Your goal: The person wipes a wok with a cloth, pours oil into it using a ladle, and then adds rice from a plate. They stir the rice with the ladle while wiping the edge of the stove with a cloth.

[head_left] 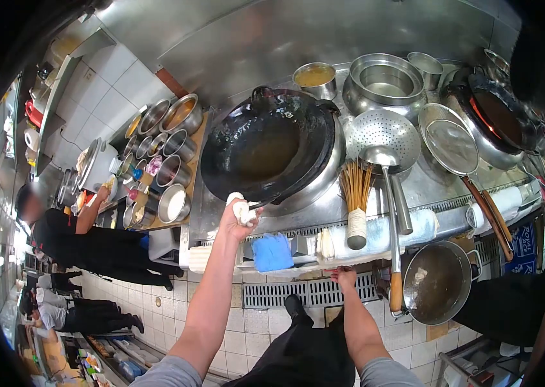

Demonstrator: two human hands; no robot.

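Note:
My left hand [240, 220] is closed around a folded white cloth [236, 197] at the near edge of a large black wok [221, 161]. The wok's rim or handle lies under the cloth. A little brownish liquid sits in the wok's bottom, and the wok rests tilted on a round metal burner ring. My right hand [344, 277] hangs low in front of the stove's edge, with nothing visible in it and its fingers loosely stretched to the left. Right of the wok lie a bamboo brush [355, 193], a perforated skimmer [382, 135] and a ladle [379, 155] with a wooden handle.
A blue cloth [272, 252] lies on the stove's front rail. Metal pots [383, 77] stand behind, with a mesh strainer [451, 147] at right. A pot of murky liquid [437, 282] sits low at right. Seasoning bowls [174, 204] and a co-worker [85, 232] are at left.

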